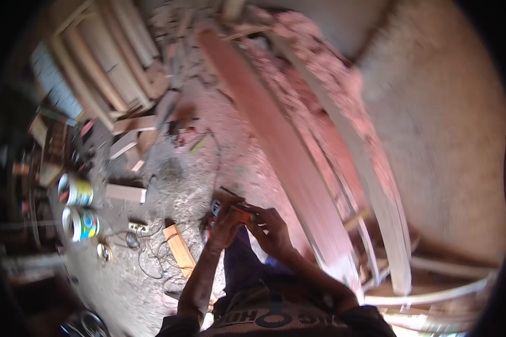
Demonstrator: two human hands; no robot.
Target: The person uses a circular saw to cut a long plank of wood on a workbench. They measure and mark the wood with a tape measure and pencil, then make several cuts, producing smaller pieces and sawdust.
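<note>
In front of my body, both hands meet at a small orange-red object [243, 214], too blurred to name. My left hand [225, 229] is closed around its left side. From the right, my right hand [271, 229] has bent fingers pressed against it. A thin dark strip [231, 194] sticks out just beyond the fingers; whether it belongs to the object cannot be told. To the right of my hands lies a long, wide plank [287, 157], its face coated with reddish dust.
Beyond the plank, a second long board [371, 163] runs beside heaped reddish shavings [315, 39]. Two paint buckets [80, 223] stand at left, near a white block [126, 193]. An orange wooden block [180, 251] lies among cables [152, 255]. Long boards [95, 56] lean at far left.
</note>
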